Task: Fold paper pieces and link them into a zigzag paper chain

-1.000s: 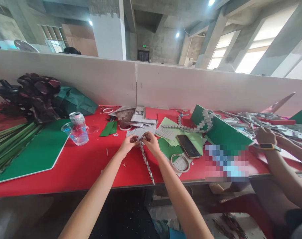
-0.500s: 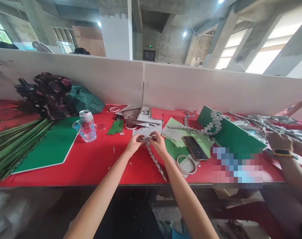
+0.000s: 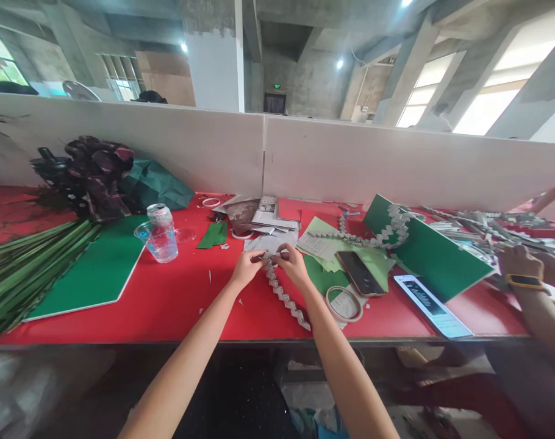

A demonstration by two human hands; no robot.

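A folded paper chain, grey-white and zigzag in shape, trails from my fingers down the red table toward its front edge. My left hand pinches the upper end of this chain from the left. Opposite it, my right hand closes its thumb and fingers on the same end, the two hands nearly touching. Fine detail of the folds between the fingertips is too small to make out. To the right of my right hand lie a dark phone and a roll of tape.
A plastic cup and a can stand left on the red table. Another paper chain drapes over a green board. A second phone lies near a co-worker's hand. Long green leaves fill the left side.
The hanging chain has turned, now showing its broad zigzag face and curving further right under my right forearm. Both hands keep their hold in nearly the same place.
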